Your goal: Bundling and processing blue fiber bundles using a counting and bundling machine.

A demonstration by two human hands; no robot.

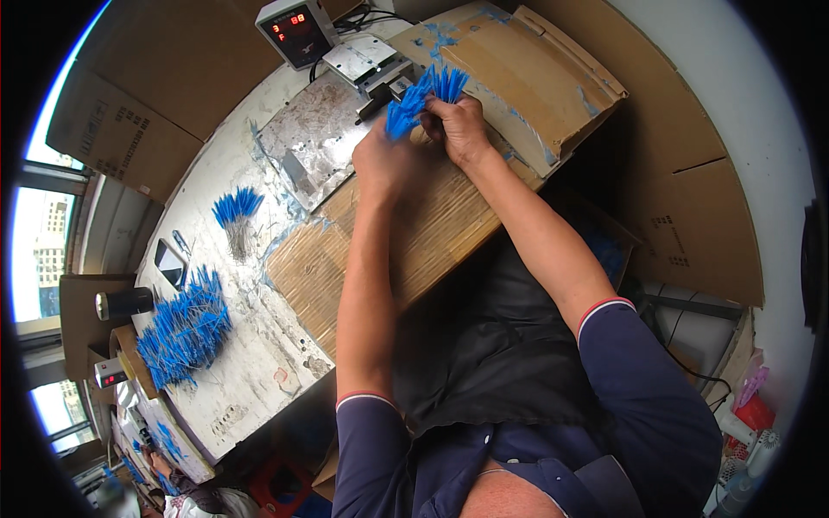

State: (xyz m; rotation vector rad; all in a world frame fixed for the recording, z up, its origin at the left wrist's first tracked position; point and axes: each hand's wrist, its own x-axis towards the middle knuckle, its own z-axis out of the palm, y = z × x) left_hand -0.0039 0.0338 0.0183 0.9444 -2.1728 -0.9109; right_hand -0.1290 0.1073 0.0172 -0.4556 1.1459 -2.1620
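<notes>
Both my hands are raised together over the front of the bench, by a small machine [384,82]. My left hand [376,164] is closed round a bundle of thin blue-sleeved wires [404,114], whose blue ends point up past the fingers. A second blue-tipped bundle [450,84] stands up from the closed fingers of my right hand [464,131]. The two bundles nearly touch. Below them, the lower ends of the wires are hidden by my hands and blur.
A display box [298,33] with red digits stands behind the machine. Cardboard [449,216] covers the bench's near edge; a cardboard box [527,78] lies right. Leftward are a small wire bunch [236,220], a large wire pile [183,332], a phone [170,263] and another person's hand [161,466].
</notes>
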